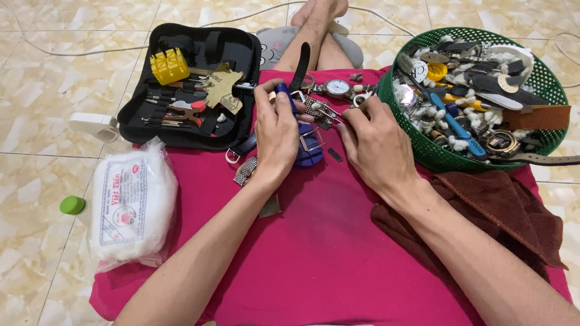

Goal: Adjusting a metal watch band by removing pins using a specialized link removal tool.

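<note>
Wide magenta cloth (338, 253) fills the floor, and everything sits on or around it. Top right, a green mesh basket (444, 158) heaped with watch parts; top left, an open black tool case (238, 45); lower left, a white bag of cotton (130, 208). At centre, the left hand (277, 136) is closed around a blue watch-band tool (308, 151), thumb and fingers curled at its handle. The right hand (374, 145) pinches a metal watch band (320, 111) at the tool's front (fingertips tight together). A silver watch (337, 88) lies just beyond them.
</note>
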